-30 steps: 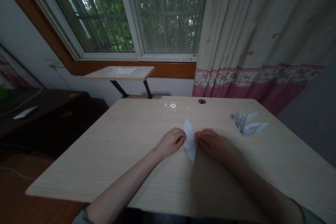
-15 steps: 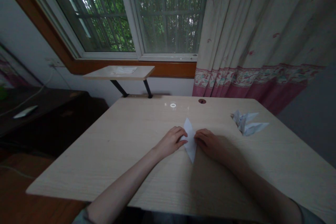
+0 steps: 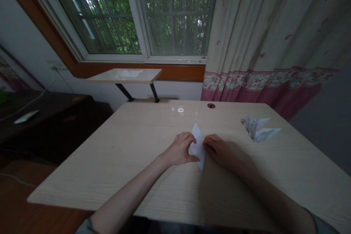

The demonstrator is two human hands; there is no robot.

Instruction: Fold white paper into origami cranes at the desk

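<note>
A white folded paper (image 3: 197,147), long and pointed at both ends, lies on the desk between my hands. Its upper tip leans slightly left. My left hand (image 3: 182,149) holds it from the left, fingertips on the upper left edge and thumb stretched across the lower part. At the right edge, my right hand (image 3: 216,150) has its fingers closed in a pinch on the paper. My right fingertips are partly in shadow. Farther right on the desk sits a folded paper crane (image 3: 257,128), pale with pointed wings.
The light wooden desk (image 3: 131,131) has a round cable hole cover (image 3: 211,106) near its back edge. A small raised shelf (image 3: 148,75) at the back left carries flat white paper (image 3: 131,73). A curtain (image 3: 246,44) hangs behind. At far left, a dark table (image 3: 65,108) holds a phone-like object (image 3: 26,116).
My left thumb has slid down and to the right along the paper, spreading away from the fingers. The paper and my right hand look unmoved.
</note>
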